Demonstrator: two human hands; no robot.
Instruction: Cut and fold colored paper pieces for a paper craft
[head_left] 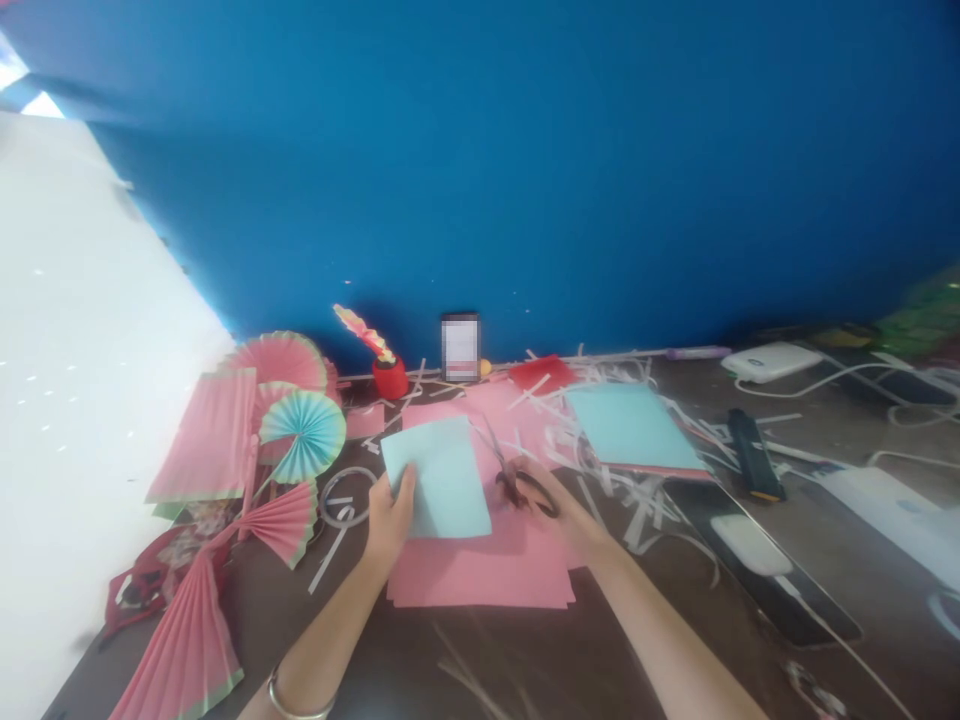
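My left hand grips a light blue sheet of paper by its left side, thumb on top. The sheet is tilted up above a stack of pink paper on the table. In my right hand is a pair of scissors with dark handles. Its blades point up and left, just beyond the right edge of the blue sheet, apart from it as far as I can see. Some of my right fingers are hidden behind the handles.
Folded pink paper fans and a blue-green fan lie at left, near a tape roll. White paper strips surround more blue paper at right. A red pot, small framed screen and black phone are also there.
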